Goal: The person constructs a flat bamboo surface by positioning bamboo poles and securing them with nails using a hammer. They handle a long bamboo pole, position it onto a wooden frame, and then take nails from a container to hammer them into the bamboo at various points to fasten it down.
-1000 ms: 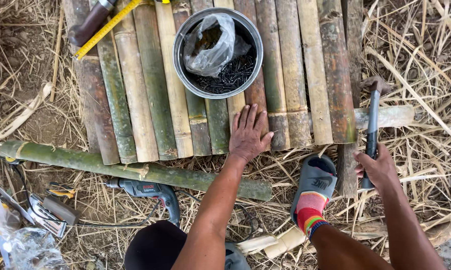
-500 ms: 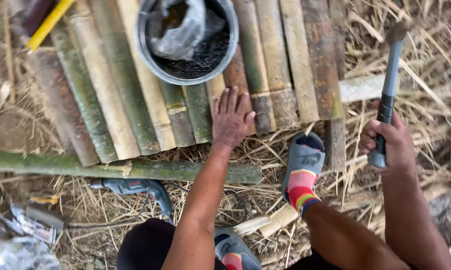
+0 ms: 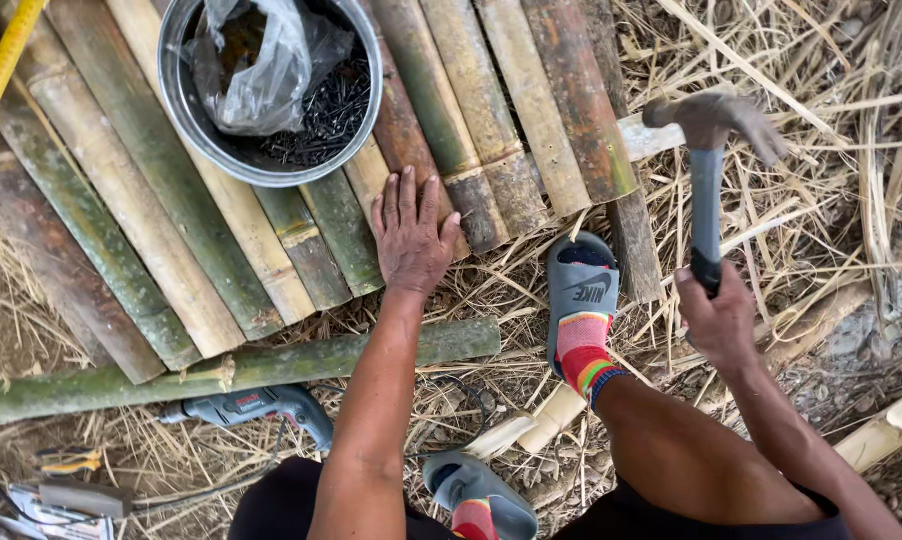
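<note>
Fingers (image 3: 411,205) of the left hand (image 3: 411,245) lie spread, grasping nothing, pressing the bamboo slats (image 3: 271,250); the right hand (image 3: 716,320) clenches a raised hammer (image 3: 709,150) at three o'clock; a nailing step, judging by the nail bowl (image 3: 271,90) at twelve o'clock.

Metal bowl (image 3: 186,120) of black nails (image 3: 331,105), green bamboo pole (image 3: 271,365), power drill (image 3: 256,408)
</note>
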